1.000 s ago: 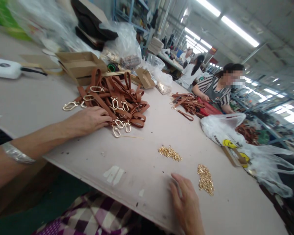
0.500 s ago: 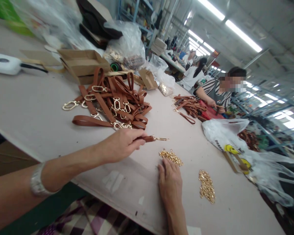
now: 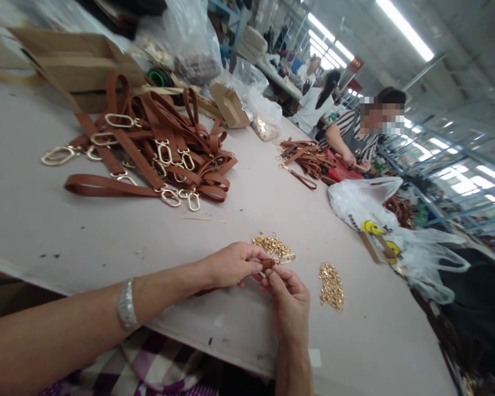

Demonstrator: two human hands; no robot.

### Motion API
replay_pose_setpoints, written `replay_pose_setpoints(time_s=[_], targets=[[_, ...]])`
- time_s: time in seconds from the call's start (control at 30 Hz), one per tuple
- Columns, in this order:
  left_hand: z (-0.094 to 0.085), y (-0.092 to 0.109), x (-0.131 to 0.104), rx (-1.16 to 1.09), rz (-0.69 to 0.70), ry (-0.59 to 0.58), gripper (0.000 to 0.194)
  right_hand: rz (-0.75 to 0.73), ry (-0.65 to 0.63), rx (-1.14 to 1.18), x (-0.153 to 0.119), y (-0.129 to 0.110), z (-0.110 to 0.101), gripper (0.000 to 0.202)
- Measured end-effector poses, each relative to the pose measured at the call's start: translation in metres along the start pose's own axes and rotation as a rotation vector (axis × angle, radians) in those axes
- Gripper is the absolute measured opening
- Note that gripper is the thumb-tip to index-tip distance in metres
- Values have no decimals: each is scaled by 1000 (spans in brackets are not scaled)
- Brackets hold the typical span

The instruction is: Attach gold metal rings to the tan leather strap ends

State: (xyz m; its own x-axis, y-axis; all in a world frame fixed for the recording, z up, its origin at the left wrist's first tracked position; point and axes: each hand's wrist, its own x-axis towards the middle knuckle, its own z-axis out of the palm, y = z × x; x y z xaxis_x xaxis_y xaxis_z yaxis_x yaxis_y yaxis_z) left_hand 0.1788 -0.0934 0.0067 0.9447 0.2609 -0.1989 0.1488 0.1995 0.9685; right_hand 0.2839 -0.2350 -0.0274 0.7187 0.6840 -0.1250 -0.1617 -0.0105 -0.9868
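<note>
The broad, pale grey, smooth-topped counter [image 3: 375, 341] carries everything within reach. On its left side spreads a tangled pile of brown, looped, leather-like straps [image 3: 135, 157] with oval gold-coloured metal clips, probably kept off to the side so the near stretch leaves room for both hands.

Over that near stretch the left hand [image 3: 231, 264] and right hand [image 3: 291, 297] meet. The left fingers pinch a flat, brown, leather-like strap [image 3: 268, 265] close to its end; the right thumb and fingers are pressed together on the same end from the other side. Such a two-sided hold likely steadies the short piece; whether a small metal part sits between the right fingers, I cannot tell.

Right of the hands lies an elongated heap of small gold-coloured metal pieces [image 3: 332, 286], apart from them. A smaller heap of shiny gold-coloured metal bits [image 3: 270, 243] lies just beyond the fingertips, presumably so each bit is a short reach away.
</note>
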Motion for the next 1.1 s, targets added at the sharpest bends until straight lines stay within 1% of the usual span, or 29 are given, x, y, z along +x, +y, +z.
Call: replay_pose_setpoints(time_s=[0.13,0.23,0.3,0.4,0.47,0.6,0.67,0.73,0.8,0.87,0.93,1.0,1.03,1.1], targets=[[-1,-7,2,6,30,-35,25,31,-16,-70,1,1,1,24],[-2,-11,2,14,27,-29,24,42,-10,-159,1,-1,3,27],[-3,-12,1,25,50,-25,24,32,-3,-199,0,-3,3,27],[-4,-13,-2,106,150,-17,27,-9,16,-218,-1,-5,6,24],[-3,-12,-5,191,229,8,29,-28,29,-201,-3,-7,8,21],[1,-11,-7,333,349,28,31,-80,114,-119,-7,-6,15,27],[5,-10,-6,368,362,24,31,-105,154,-97,-9,-6,16,29],[11,-9,-5,321,299,-1,32,-127,158,-126,-12,-8,12,27],[17,-7,-2,234,187,-35,37,-169,148,-237,-16,-12,-2,24],[21,-3,2,189,115,-30,41,-230,187,-447,-18,-15,-27,24],[24,2,7,177,101,4,42,-271,284,-718,-20,-17,-61,26],[26,6,13,150,92,14,38,-275,360,-974,-19,-16,-95,27],[27,8,16,131,86,8,36,-273,364,-1080,-19,-15,-110,27],[31,10,21,96,72,-11,34,-287,323,-1235,-16,-12,-132,27]])
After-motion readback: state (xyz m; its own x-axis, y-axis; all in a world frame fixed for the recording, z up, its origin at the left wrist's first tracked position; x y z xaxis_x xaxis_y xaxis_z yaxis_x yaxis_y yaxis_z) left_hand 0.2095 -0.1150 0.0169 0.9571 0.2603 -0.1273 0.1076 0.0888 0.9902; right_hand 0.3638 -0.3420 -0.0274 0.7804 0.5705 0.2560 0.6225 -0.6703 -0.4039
